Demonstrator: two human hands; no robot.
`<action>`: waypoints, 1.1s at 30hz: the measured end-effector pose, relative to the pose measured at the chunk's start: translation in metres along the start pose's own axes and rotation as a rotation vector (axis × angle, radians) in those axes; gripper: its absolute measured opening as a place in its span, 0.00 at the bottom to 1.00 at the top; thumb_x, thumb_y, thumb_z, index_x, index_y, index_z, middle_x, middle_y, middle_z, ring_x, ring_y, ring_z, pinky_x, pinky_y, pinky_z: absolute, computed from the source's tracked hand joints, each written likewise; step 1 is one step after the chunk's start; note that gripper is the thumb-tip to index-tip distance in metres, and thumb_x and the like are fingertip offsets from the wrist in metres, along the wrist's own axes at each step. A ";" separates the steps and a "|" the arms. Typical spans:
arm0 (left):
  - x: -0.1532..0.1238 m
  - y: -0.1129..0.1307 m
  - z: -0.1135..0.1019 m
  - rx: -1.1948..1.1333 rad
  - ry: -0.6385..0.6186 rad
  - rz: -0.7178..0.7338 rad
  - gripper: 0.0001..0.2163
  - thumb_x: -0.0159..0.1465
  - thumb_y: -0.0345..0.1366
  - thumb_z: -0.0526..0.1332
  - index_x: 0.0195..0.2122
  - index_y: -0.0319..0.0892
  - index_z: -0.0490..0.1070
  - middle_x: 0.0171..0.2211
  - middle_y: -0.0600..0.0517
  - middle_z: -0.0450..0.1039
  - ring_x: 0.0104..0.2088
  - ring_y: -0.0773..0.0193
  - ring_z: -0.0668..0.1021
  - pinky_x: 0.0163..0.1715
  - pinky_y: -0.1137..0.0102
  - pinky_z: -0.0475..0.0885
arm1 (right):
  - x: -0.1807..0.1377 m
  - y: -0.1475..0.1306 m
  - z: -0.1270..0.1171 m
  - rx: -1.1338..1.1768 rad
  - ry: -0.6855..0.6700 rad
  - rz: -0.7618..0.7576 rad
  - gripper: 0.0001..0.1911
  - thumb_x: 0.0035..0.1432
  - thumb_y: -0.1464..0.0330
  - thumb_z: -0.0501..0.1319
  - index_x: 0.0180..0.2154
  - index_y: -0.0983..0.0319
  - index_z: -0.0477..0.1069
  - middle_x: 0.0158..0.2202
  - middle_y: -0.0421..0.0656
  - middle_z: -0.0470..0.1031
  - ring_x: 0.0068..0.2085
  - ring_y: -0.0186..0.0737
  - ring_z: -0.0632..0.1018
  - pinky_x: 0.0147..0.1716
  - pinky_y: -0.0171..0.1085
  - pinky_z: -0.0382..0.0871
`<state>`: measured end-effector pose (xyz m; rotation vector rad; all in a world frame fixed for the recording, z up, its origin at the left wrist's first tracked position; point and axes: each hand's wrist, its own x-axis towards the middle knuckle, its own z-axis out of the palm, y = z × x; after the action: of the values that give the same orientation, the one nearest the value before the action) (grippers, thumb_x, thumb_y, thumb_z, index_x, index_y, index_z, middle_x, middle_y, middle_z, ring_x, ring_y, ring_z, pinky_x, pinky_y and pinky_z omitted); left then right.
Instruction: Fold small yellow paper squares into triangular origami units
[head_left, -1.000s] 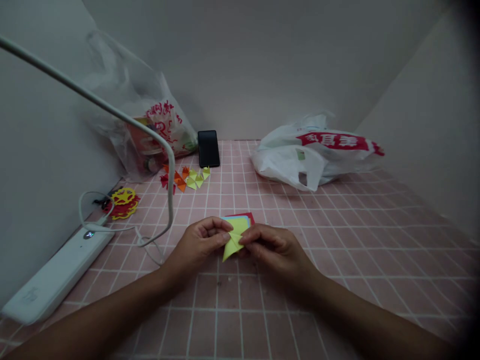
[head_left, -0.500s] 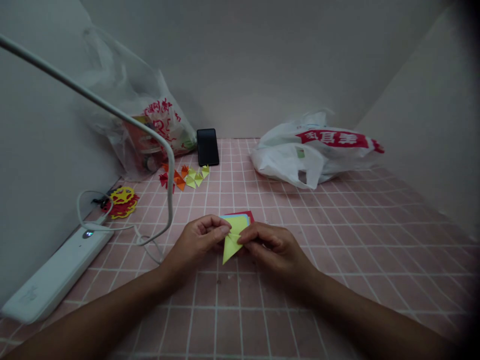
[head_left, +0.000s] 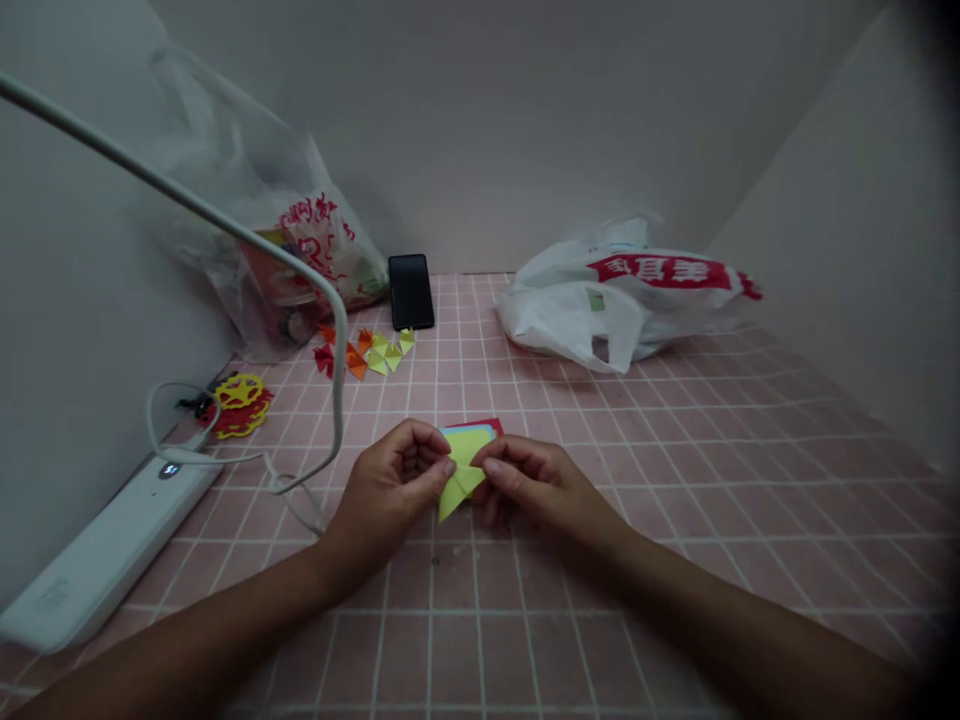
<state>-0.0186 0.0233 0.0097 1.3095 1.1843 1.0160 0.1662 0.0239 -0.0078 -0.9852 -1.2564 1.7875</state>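
My left hand (head_left: 390,488) and my right hand (head_left: 529,482) meet at the middle of the pink tiled table (head_left: 675,480), both pinching a small folded yellow paper (head_left: 457,482) whose point hangs down to the left. Just behind it a small stack of coloured paper squares (head_left: 472,432) lies flat, yellow on top with blue and red edges showing. The fingers of both hands are curled and closed on the yellow piece.
Several small folded paper triangles (head_left: 367,352) lie at the back left near a black phone (head_left: 411,290). A clear plastic bag (head_left: 285,240) and a white bag (head_left: 615,305) stand at the back. A white lamp base (head_left: 97,555), its cable and red-yellow paper cutouts (head_left: 238,404) occupy the left.
The yellow paper has been folded smaller and its lower point is shorter. Both hands have closed in on it and shifted slightly; the view has drifted a little.
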 end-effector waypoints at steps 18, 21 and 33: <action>0.004 -0.001 -0.005 0.017 -0.197 -0.248 0.10 0.57 0.41 0.65 0.25 0.39 0.74 0.22 0.55 0.70 0.24 0.69 0.69 0.26 0.74 0.63 | 0.001 0.000 0.000 0.044 0.021 0.045 0.09 0.58 0.64 0.62 0.29 0.63 0.69 0.24 0.38 0.74 0.20 0.28 0.74 0.21 0.29 0.66; 0.004 0.000 -0.004 0.018 -0.160 -0.219 0.10 0.57 0.41 0.65 0.25 0.39 0.73 0.22 0.55 0.70 0.24 0.69 0.69 0.26 0.74 0.64 | 0.002 0.001 -0.001 0.107 0.012 0.010 0.09 0.58 0.63 0.62 0.32 0.63 0.69 0.25 0.38 0.75 0.21 0.29 0.75 0.22 0.30 0.68; 0.005 -0.008 -0.004 -0.104 -0.162 -0.307 0.11 0.57 0.42 0.66 0.26 0.39 0.71 0.21 0.56 0.71 0.21 0.72 0.69 0.23 0.76 0.64 | 0.004 0.003 0.002 0.095 0.023 0.091 0.07 0.53 0.67 0.63 0.27 0.63 0.68 0.23 0.38 0.75 0.19 0.28 0.73 0.20 0.29 0.65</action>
<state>-0.0226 0.0286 0.0016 1.0673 1.1502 0.7251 0.1627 0.0255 -0.0111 -1.0202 -1.1180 1.8822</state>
